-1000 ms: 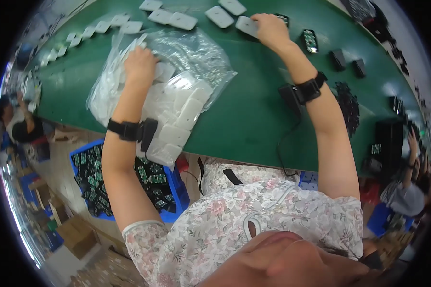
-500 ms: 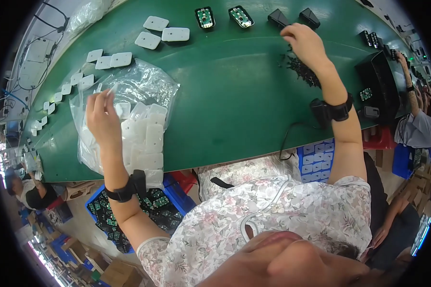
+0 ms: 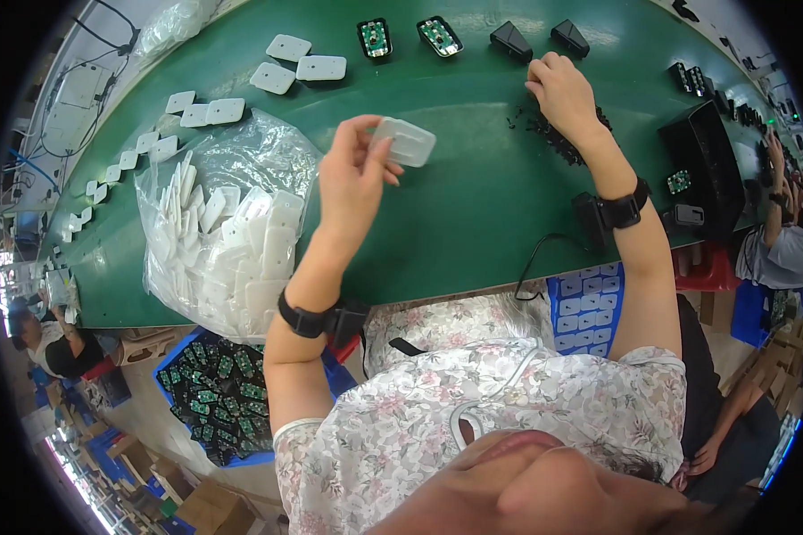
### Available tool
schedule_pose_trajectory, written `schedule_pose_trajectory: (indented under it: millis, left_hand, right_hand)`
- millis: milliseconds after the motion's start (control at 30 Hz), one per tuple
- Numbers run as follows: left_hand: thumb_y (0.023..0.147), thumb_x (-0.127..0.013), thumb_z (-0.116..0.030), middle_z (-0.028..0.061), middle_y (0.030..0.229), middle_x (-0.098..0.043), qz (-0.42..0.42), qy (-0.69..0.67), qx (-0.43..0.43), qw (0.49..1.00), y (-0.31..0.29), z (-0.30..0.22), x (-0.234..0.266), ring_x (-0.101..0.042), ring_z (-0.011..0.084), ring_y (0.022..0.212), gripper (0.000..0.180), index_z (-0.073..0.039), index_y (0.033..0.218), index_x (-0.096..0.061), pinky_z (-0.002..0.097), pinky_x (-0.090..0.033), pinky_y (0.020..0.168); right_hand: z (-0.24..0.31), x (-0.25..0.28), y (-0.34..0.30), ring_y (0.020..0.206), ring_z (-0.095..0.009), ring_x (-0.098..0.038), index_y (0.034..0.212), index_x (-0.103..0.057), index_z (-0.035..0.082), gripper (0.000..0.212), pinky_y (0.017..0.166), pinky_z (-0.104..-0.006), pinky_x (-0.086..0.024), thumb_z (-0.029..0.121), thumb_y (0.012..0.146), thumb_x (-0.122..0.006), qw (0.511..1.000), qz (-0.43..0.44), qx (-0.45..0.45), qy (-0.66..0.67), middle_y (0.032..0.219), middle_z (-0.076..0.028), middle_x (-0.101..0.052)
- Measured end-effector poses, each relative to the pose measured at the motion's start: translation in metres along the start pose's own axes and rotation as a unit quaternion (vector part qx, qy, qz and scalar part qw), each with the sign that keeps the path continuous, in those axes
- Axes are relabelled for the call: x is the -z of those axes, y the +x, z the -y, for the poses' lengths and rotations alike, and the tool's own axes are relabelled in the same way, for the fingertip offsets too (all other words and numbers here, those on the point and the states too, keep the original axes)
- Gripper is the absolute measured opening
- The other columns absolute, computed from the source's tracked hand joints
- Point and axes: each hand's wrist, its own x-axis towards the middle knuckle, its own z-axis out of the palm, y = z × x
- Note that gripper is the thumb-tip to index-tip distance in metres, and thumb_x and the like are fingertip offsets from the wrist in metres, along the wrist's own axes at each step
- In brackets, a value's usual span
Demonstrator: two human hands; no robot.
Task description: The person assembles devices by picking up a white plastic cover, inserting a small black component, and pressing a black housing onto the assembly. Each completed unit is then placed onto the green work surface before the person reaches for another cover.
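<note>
L hand [image 3: 352,183] is raised above the green table [image 3: 473,223], thumb & fingertips pinched on a white plastic cover [image 3: 405,142] that sticks out to the right of them. Clear bag of same covers [image 3: 227,227] lies left of that hand. R hand [image 3: 562,89] has fingers curled down onto a pile of small black parts [image 3: 562,138]; can't tell if it grips any. Two black housings [image 3: 535,37] sit just beyond its fingers.

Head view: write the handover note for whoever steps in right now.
Left hand: holds one white plastic cover above the green belt.
Right hand: down on the pile of small black parts.
Clear bag of white covers lies at the left.
Done: one cover is out of the bag; white covers and two open circuit-board housings lie along the far edge.
Left: held cover not yet set down.
</note>
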Motion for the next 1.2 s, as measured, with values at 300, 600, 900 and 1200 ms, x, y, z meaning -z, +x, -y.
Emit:
schedule_pose_trajectory:
  millis: [300, 600, 900, 1200]
  left_hand:
    - [0.087, -0.056, 0.003, 0.0053, 0.078, -0.056, 0.000, 0.033, -0.041, 0.999, -0.013, -0.001, -0.020, -0.057, 0.0103, 0.056, 0.016, -0.002, 0.099, -0.065, 0.0222, -0.043, 0.046]
    - [0.080, -0.060, 0.007, 0.0090, 0.075, -0.056, -0.004, 0.156, -0.149, 0.976, -0.017, -0.006, -0.019, -0.059, 0.0185, 0.057, 0.015, -0.002, 0.091, -0.063, 0.0282, -0.048, 0.050]
    - [0.083, -0.055, 0.012, 0.0090, 0.081, -0.058, 0.017, 0.172, -0.183, 0.968, -0.022, -0.003, -0.016, -0.061, 0.0141, 0.059, 0.018, 0.001, 0.094, -0.064, 0.0232, -0.049, 0.049]
    - [0.089, -0.052, 0.006, 0.0100, 0.088, -0.060, 0.030, -0.181, 0.110, 0.977, -0.025, -0.010, -0.020, -0.066, 0.0195, 0.077, 0.025, 0.007, 0.114, -0.050, 0.0285, -0.056, 0.072]
  right_hand:
    - [0.118, 0.045, -0.015, 0.071, -0.009, -0.057, 0.095, -0.062, -0.001, 0.009, 0.064, -0.0205, -0.046, 0.005, 0.089, -0.059, 0.750, 0.101, -0.129, 0.641, 0.080, -0.002, -0.061]
    - [0.154, 0.045, -0.027, 0.074, -0.009, -0.058, 0.098, -0.060, -0.001, 0.010, 0.068, -0.0217, -0.048, 0.003, 0.089, -0.059, 0.758, 0.049, -0.139, 0.635, 0.089, -0.004, -0.062]
    - [0.141, 0.059, -0.027, 0.072, -0.007, -0.055, 0.093, -0.059, 0.001, 0.010, 0.064, -0.0207, -0.044, 0.007, 0.087, -0.063, 0.766, 0.162, -0.176, 0.597, 0.084, -0.001, -0.060]
    - [0.146, 0.062, -0.028, 0.066, -0.004, -0.047, 0.082, -0.060, 0.004, 0.008, 0.056, -0.0199, -0.036, 0.007, 0.082, -0.068, 0.828, 0.101, -0.148, 0.531, 0.076, 0.003, -0.055]
